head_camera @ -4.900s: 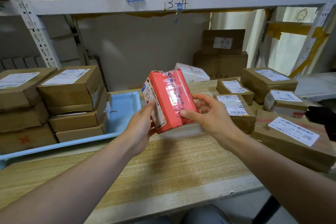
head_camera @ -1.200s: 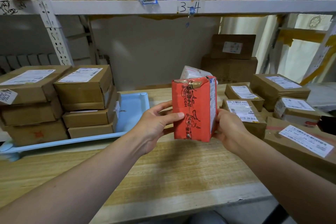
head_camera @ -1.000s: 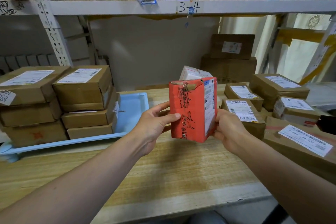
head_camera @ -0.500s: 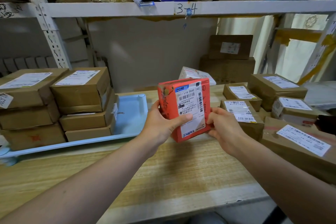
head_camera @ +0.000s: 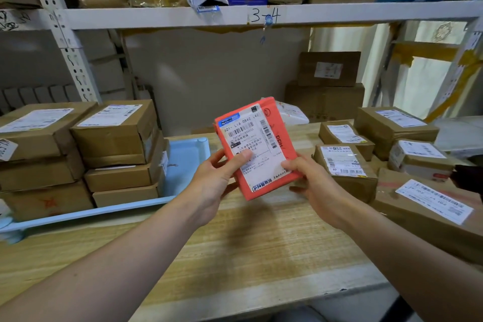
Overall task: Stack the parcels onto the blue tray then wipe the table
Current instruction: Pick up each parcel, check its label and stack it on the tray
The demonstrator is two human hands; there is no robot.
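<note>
You hold the red parcel [head_camera: 257, 149] up in the air between both hands, above the wooden table [head_camera: 235, 243], with its white shipping label [head_camera: 254, 148] turned toward you and the parcel tilted so its top leans away to the left. Your left hand [head_camera: 218, 178] grips the parcel's lower left edge, thumb pressed flat on the label and fingers curled behind. Your right hand [head_camera: 311, 180] grips the lower right corner, thumb on the front face, the other fingers hidden behind the parcel. Off to the left of your left hand lies the blue tray [head_camera: 188, 162], its near right part bare, and further left on it stand two stacks of brown cardboard boxes [head_camera: 120, 149], three high each. To the right of your right hand, more brown parcels [head_camera: 345, 170] with white labels lie on the table, one just beside your right wrist. Beyond the red parcel, a white soft package [head_camera: 292, 112] rests near the back wall.
</note>
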